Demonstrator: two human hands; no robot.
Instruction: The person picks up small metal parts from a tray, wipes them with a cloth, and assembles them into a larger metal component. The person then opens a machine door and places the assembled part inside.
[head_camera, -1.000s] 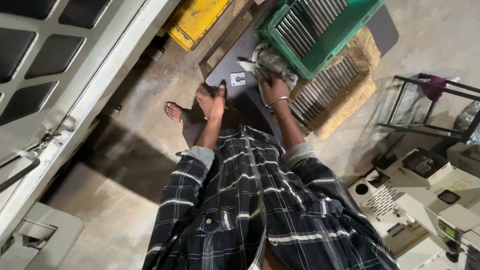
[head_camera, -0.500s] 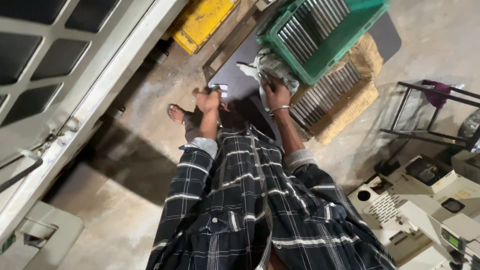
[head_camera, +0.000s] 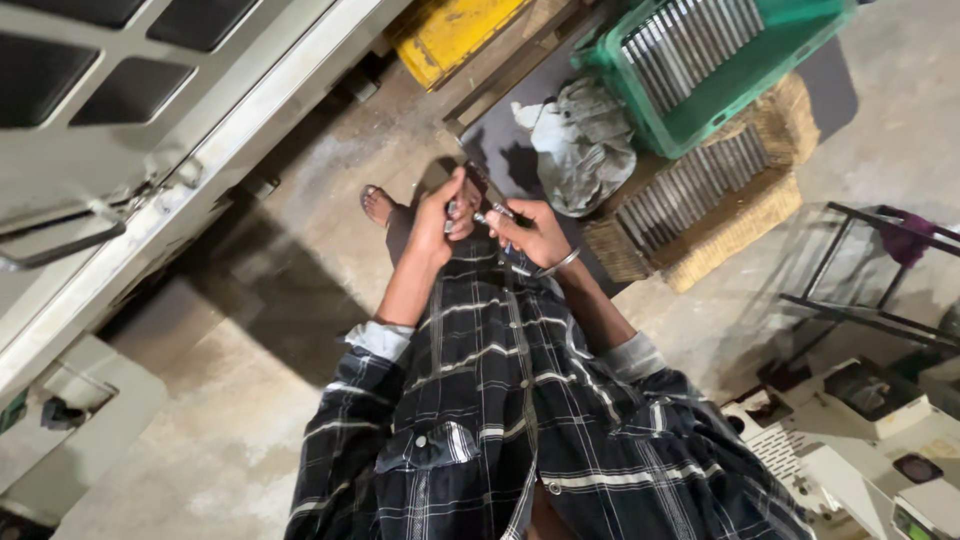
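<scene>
Above a dark rectangular mat (head_camera: 520, 130) on the concrete floor, the person's two hands meet close together in front of the chest. Curled shut, the left hand (head_camera: 440, 215) pinches a small dark flat piece (head_camera: 475, 183) that sticks up past its fingertips; what kind of piece it is cannot be told at this size. Closed as well, the right hand (head_camera: 535, 232) grips a thin silvery metal tool (head_camera: 492, 213) whose tip points toward the left hand, and a metal bangle (head_camera: 560, 262) circles its wrist. Both forearms come out of rolled-up sleeves of a dark plaid shirt (head_camera: 520, 400). Just beyond the hands, a crumpled grey cloth (head_camera: 585, 145) lies on the mat, touching the green plastic crate (head_camera: 760, 70) that holds a row of grey metal strips (head_camera: 690, 35) standing on edge. Beside the cloth, a shallow woven straw basket (head_camera: 730, 215) carries another row of similar strips. A bare foot in a sandal (head_camera: 378, 205) shows on the floor left of the hands, near a yellow metal box (head_camera: 450, 30). Pale grey machine panelling (head_camera: 150, 150) runs along the left side.
</scene>
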